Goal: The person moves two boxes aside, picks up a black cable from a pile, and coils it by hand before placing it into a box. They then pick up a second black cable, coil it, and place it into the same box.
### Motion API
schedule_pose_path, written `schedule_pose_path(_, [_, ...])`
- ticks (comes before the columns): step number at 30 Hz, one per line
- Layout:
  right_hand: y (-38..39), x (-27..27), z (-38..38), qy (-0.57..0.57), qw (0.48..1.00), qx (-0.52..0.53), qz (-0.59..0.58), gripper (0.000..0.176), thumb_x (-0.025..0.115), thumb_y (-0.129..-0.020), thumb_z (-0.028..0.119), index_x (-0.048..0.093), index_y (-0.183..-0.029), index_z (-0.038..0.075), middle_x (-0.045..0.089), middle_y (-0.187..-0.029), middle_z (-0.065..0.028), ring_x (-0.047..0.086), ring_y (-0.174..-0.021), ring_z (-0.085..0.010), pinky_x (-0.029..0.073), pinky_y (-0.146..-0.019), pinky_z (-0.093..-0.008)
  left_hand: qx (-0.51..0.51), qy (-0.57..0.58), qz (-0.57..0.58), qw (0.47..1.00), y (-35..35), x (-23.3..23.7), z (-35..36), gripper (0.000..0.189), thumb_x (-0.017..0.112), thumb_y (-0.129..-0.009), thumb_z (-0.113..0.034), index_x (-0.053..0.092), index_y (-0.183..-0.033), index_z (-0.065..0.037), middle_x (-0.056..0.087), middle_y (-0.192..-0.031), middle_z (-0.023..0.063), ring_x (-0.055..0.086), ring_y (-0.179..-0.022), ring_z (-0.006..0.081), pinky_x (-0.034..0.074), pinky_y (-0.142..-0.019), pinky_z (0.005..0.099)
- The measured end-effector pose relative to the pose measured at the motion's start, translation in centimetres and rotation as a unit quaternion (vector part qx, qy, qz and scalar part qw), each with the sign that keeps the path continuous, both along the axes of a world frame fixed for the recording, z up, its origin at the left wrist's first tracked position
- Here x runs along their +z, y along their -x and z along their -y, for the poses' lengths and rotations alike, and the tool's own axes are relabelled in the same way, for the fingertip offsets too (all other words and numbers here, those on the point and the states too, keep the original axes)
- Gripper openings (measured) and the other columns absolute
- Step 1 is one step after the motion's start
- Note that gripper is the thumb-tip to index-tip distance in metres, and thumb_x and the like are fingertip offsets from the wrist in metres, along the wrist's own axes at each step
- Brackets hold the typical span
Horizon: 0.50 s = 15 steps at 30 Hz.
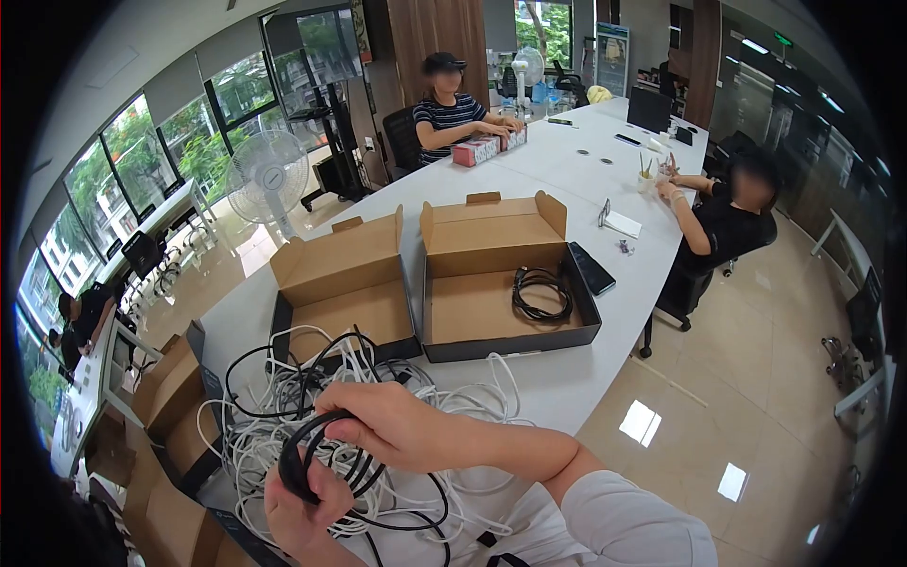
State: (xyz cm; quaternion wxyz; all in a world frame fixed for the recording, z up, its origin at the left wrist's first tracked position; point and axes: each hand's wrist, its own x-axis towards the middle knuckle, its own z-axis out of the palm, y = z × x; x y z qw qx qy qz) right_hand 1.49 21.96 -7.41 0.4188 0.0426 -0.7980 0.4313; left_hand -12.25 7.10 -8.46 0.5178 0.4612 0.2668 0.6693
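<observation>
Nearest, low in the view, the left hand has its grip closed round the lower part of a looped black cable, with no gap showing between fingers and strands. The right hand reaches over from the right, thumb and fingers pinched on the top of the same loops. Black strands trail below both hands, towards the near edge of the tabletop.

Under and around the hands, a heap of white cables spreads over the near part of the tabletop, with more black strands running through it; whether these belong to the held cable, I cannot tell. Loops this close to a tangle can easily snag, so the left grip would do best firm enough to keep the strands side by side, not so tight as to kink them. The right should lay each turn to an even size, following the cable's natural bend, and ease any caught length free rather than tug it.

Just beyond the heap, an open box stands on the left; beside it, nearer the right edge, another open box holds a coiled black cable, a fair guide for loop size. A phone lies beside that box's right wall. Well beyond, a person sits at the left edge.
</observation>
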Motion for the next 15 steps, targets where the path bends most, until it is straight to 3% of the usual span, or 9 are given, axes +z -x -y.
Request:
schedule_pose_path(3, [0.1,-0.2,0.1,-0.005,1.0,-0.007,0.008,0.018,0.058,-0.09,0.007,0.052,-0.106,0.0,0.058,-0.086,-0.0155,0.058,-0.075,-0.0333,0.046,-0.064,-0.0361,0.047,-0.025,-0.025,0.998,-0.1,0.2,0.1,0.047,0.056,-0.092,-0.048,0.045,-0.087,-0.003,0.037,-0.046,-0.0032,0.031,-0.036,0.0073,0.021,-0.036,0.0251])
schedule_pose_path(8, [0.5,-0.3,0.1,-0.073,0.994,-0.068,-0.041,0.023,0.057,-0.09,0.006,0.053,-0.111,0.0,0.059,-0.091,-0.0164,0.058,-0.079,-0.0346,0.047,-0.067,-0.0384,0.099,-0.069,0.03,0.992,0.2,-0.6,0.3,0.043,0.056,-0.092,-0.045,0.043,-0.084,-0.005,0.035,-0.044,-0.0046,0.03,-0.034,0.0064,0.023,-0.035,0.0249])
schedule_pose_path(12, [1.0,-0.7,0.5,-0.049,0.998,-0.037,-0.032,0.028,0.058,-0.09,0.008,0.051,-0.116,0.001,0.06,-0.094,-0.0173,0.06,-0.082,-0.0366,0.048,-0.069,-0.0411,0.119,-0.079,0.107,0.984,0.3,-1.1,0.3,0.04,0.056,-0.094,-0.042,0.042,-0.084,-0.007,0.034,-0.045,-0.0032,0.027,-0.033,0.0073,0.024,-0.035,0.0246])
schedule_pose_path(15, [0.4,-0.4,0.7,-0.032,0.999,-0.022,0.023,0.031,0.057,-0.091,0.01,0.048,-0.119,0.001,0.061,-0.095,-0.019,0.061,-0.085,-0.039,0.049,-0.07,-0.0433,0.114,-0.084,0.127,0.982,0.9,-1.6,0.8,0.039,0.045,-0.096,-0.048,0.041,-0.089,-0.01,0.022,-0.05,-0.0065,0.015,-0.038,0.005,0.017,-0.037,0.0219])
